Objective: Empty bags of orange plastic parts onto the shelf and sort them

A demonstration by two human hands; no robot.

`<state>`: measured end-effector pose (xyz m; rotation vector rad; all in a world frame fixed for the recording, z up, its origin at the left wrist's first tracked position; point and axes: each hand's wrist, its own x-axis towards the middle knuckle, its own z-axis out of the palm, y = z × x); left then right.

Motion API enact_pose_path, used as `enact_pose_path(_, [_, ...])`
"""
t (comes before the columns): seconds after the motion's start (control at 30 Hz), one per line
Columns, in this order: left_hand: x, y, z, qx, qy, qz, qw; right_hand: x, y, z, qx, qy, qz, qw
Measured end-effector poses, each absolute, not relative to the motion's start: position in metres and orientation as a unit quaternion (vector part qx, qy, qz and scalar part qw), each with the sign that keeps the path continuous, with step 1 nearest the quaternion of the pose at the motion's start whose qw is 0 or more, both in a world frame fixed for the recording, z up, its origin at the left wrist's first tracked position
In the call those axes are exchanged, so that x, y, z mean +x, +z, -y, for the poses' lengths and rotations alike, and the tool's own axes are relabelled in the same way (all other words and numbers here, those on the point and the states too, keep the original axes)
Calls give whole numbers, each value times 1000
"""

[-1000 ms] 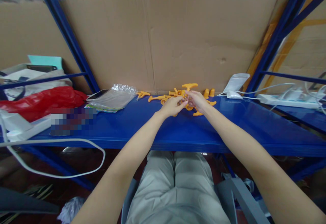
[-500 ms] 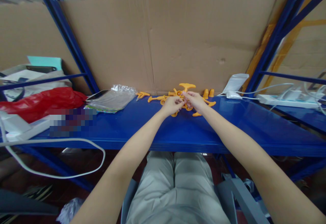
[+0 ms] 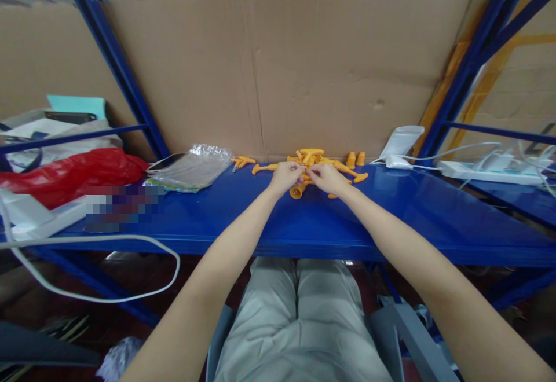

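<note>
My left hand [image 3: 285, 178] and my right hand [image 3: 325, 177] meet over a cluster of orange plastic parts on the blue shelf. Both have their fingertips pinched together, almost touching each other. What lies between the fingers is too small and covered to make out. Just behind them is an orange T-shaped handle [image 3: 311, 152]. A flared orange cup [image 3: 297, 192] faces me below the left fingers. Another orange handle [image 3: 263, 168] pokes out to the left, and one more [image 3: 360, 177] lies right of my right hand. Other parts are partly hidden under the hands.
Two small orange cones [image 3: 356, 158] stand near the cardboard back wall [image 3: 304, 69]. Left are an orange piece with a small chain [image 3: 244, 161], a clear plastic bag [image 3: 195, 168] and a red bag [image 3: 73, 176]. White cables and a power strip [image 3: 486, 172] lie right.
The T-shaped handle sits lower and slightly left of where it was. My left hand has shifted a little left and up, and the flared cup now shows in front.
</note>
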<state>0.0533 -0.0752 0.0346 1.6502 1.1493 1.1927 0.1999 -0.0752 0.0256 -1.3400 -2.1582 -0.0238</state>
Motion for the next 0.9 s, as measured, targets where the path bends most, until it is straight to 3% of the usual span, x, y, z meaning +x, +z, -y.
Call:
enact_pose_path(0.13, [50, 38, 71, 592, 502, -483, 404, 197, 26, 82, -520, -19, 836, 175])
enact_pose_path(0.23, [49, 39, 70, 571, 508, -496, 413, 197, 27, 85, -524, -20, 841, 137])
enact_pose_path(0.6, [44, 44, 61, 565, 573, -472, 360, 197, 27, 84, -514, 9, 847, 133])
enact_pose_path(0.9, [-28, 63, 1, 503, 515, -612, 327, 196, 28, 89, -534, 24, 833, 140])
